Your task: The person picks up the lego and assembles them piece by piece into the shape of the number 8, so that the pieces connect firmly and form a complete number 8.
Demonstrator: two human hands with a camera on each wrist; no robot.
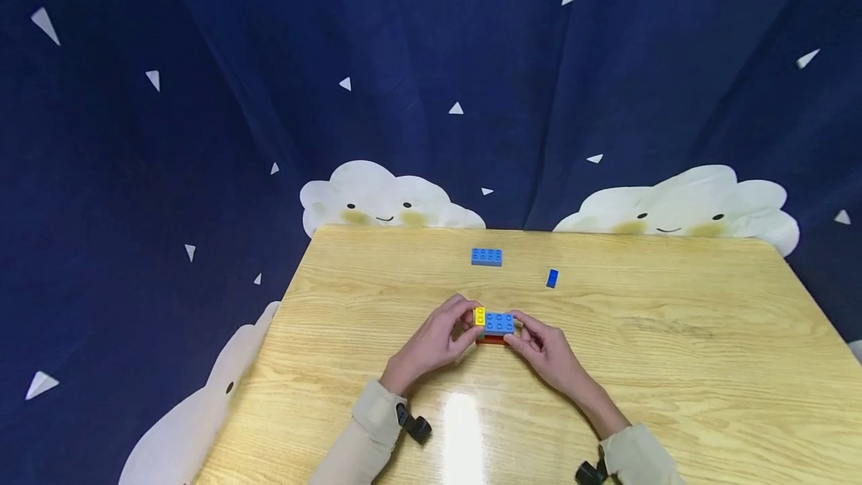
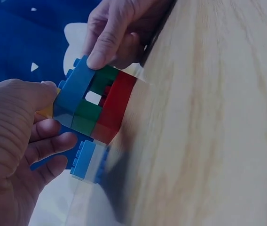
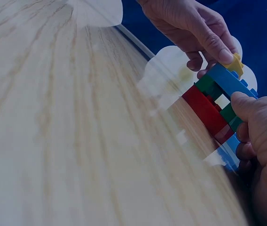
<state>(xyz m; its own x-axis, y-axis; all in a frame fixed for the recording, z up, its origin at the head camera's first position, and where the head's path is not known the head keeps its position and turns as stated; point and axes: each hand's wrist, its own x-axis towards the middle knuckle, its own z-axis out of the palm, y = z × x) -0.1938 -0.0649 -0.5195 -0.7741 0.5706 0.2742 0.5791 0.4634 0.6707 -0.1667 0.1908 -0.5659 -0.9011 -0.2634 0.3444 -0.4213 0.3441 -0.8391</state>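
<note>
A small stack of toy building bricks stands on the table: a red brick (image 2: 116, 106) at the bottom, green bricks (image 2: 87, 116) with a gap between them, and a blue brick (image 1: 500, 324) on top. At the stack's left end, a small yellow brick (image 1: 480, 316) sits against the blue brick's studs. My left hand (image 1: 438, 337) pinches that yellow brick between thumb and fingers. From the right end, my right hand (image 1: 551, 355) grips the stack, its thumb on the blue brick (image 3: 228, 80) and its fingers behind.
Beyond the stack lies a loose blue brick (image 1: 486, 257) with two rows of studs. A smaller dark blue brick (image 1: 552, 278) lies to its right. The wooden table (image 1: 673, 365) ends at a dark blue curtain (image 1: 417, 36) with white clouds and triangles.
</note>
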